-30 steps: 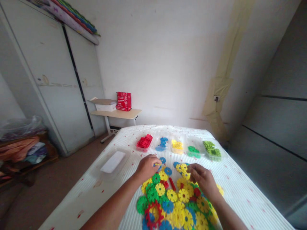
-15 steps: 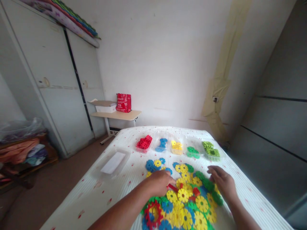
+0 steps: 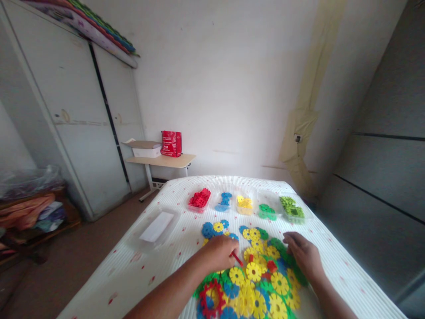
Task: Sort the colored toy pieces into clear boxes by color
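Toward the top edge of the table, five clear tubs [image 3: 270, 197] each hold one colour: red pieces [image 3: 200, 197], blue pieces [image 3: 226, 201], yellow pieces [image 3: 245, 202], green pieces [image 3: 267, 210] and light-green pieces [image 3: 291, 207]. That much looks sorted; the larger share seems left, since a mixed pile [image 3: 253, 271] of flower discs and red parts spreads loose across the lower centre.

At the pile's left side, the left hand [image 3: 222, 253] pinches a red stick [image 3: 237, 258] between closed fingers. The right hand [image 3: 303, 254] hangs beside the pile's right edge, fingers curled – whether they grip anything, I cannot tell.

A white, ribbed tablecloth [image 3: 133, 277] with red specks covers the table; a clear tray with white paper [image 3: 157, 227] lies centre-left. Beyond – a pale wall [image 3: 215, 97], a grey cabinet [image 3: 71, 97] upper left, and a red bag [image 3: 171, 144] beside a white box [image 3: 146, 152] on a side table [image 3: 162, 160].
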The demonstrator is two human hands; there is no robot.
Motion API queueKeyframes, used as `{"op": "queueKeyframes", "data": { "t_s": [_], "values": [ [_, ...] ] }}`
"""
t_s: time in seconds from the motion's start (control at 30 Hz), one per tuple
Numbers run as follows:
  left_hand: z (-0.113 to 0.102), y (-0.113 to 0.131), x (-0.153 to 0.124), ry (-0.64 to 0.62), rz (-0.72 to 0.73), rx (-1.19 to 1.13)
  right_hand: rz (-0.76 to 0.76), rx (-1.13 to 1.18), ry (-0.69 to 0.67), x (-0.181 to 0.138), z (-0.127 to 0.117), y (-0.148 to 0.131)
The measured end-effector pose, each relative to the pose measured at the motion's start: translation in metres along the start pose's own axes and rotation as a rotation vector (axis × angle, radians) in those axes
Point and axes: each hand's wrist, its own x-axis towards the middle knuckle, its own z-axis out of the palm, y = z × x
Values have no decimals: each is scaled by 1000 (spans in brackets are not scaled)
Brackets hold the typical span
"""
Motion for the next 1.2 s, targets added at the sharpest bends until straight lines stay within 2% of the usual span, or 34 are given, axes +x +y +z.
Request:
{"op": "queueKeyframes", "data": {
  "t_s": [0.13,0.33,0.4,0.5,0.7,0.87,0.93,1.03,1.2],
  "values": [
    [-21,-23,6,173,-160,-150,6,15,5,-1,1,-1],
    [-74,-90,35,480,-495,-124,-8,-20,-23,-4,7,-9],
    [-85,-105,46,546,-587,-119,-13,-19,-37,-6,7,-10],
    [-92,-115,56,599,-652,-126,-25,-25,-32,-7,6,-9],
    [-79,-114,49,632,-663,-140,-22,-34,-21,-5,3,-7],
    [-52,-93,25,623,-546,-149,-55,-38,-66,-7,4,-10],
    [-40,-81,13,604,-498,-161,-109,-49,-133,-9,4,-14],
    [-22,-64,-7,580,-438,-175,-210,-34,-311,-14,2,-22],
    [-2,-52,-39,535,-374,-176,-283,-38,-539,-24,1,-33]
  ]
}}
